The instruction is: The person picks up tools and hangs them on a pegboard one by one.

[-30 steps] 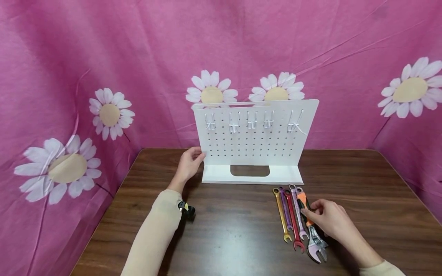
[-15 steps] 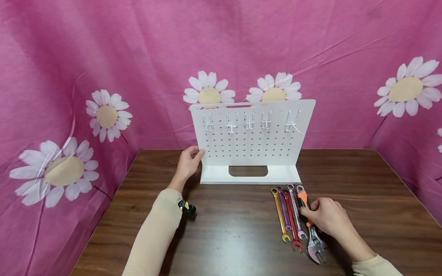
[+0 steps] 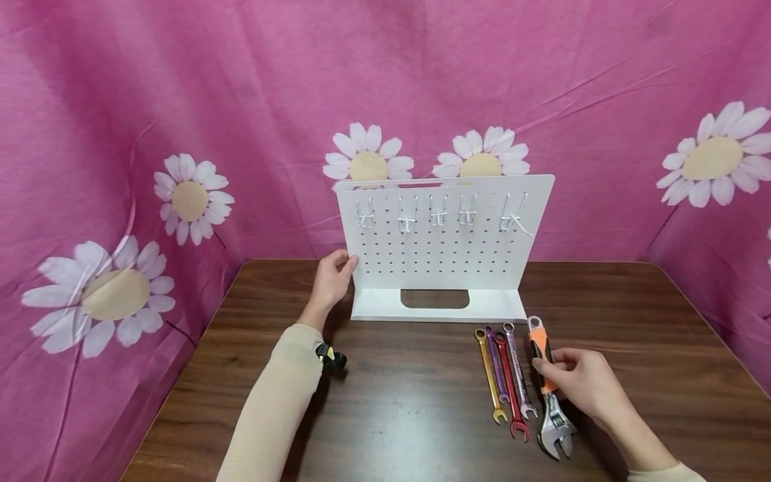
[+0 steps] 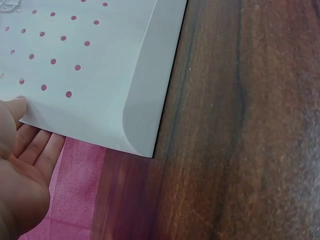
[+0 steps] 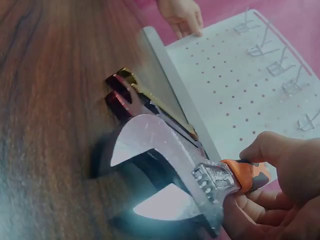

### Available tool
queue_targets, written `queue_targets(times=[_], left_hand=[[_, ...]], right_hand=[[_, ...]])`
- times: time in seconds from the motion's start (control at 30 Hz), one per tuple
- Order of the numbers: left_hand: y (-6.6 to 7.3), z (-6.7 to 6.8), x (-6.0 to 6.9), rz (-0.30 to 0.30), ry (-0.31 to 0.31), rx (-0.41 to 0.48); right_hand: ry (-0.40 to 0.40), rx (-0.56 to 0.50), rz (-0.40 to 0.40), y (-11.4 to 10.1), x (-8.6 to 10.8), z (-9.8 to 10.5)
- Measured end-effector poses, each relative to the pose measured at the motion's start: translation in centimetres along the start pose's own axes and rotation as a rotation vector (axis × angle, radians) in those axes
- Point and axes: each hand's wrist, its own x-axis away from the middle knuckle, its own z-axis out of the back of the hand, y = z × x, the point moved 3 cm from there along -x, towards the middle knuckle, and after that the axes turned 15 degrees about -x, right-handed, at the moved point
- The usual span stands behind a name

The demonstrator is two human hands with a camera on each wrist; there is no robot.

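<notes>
My right hand pinches the orange and black handle of an adjustable wrench, its steel jaw end toward me. In the right wrist view that wrench fills the foreground, its jaws apart. My left hand holds the left edge of a white pegboard stand; in the left wrist view the thumb lies on the front and the fingers behind. Left of the adjustable wrench lie a gold wrench, a purple wrench, a red wrench and a silver-pink wrench.
Several white wire hooks stick out along the pegboard's upper part. The stand is upright on a brown wooden table, its base crossing behind the wrenches. A pink cloth with daisies hangs around the back and sides.
The adjustable wrench has shifted right, away from the other wrenches, with my right hand on its handle. My left hand stays at the pegboard's edge.
</notes>
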Motion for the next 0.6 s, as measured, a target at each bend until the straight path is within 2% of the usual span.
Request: queue_targets(times=[0.13, 0.23, 0.43, 0.6], left_hand=[[-0.1, -0.1, -0.1, 0.004, 0.012, 0.002], [-0.1, -0.2, -0.1, 0.006, 0.022, 0.015], [0.0, -0.4, 0.0, 0.026, 0.031, 0.032], [-0.2, -0.5, -0.2, 0.026, 0.034, 0.029]], right_hand=[[-0.012, -0.121, -0.034, -0.1, 0.4, 0.1], [-0.020, -0.163, -0.032, -0.4, 0.5, 0.1], [-0.033, -0.208, 0.011, -1.7, 0.8, -0.4], [-0.054, -0.307, 0.050, -3.4, 0.9, -1.3]])
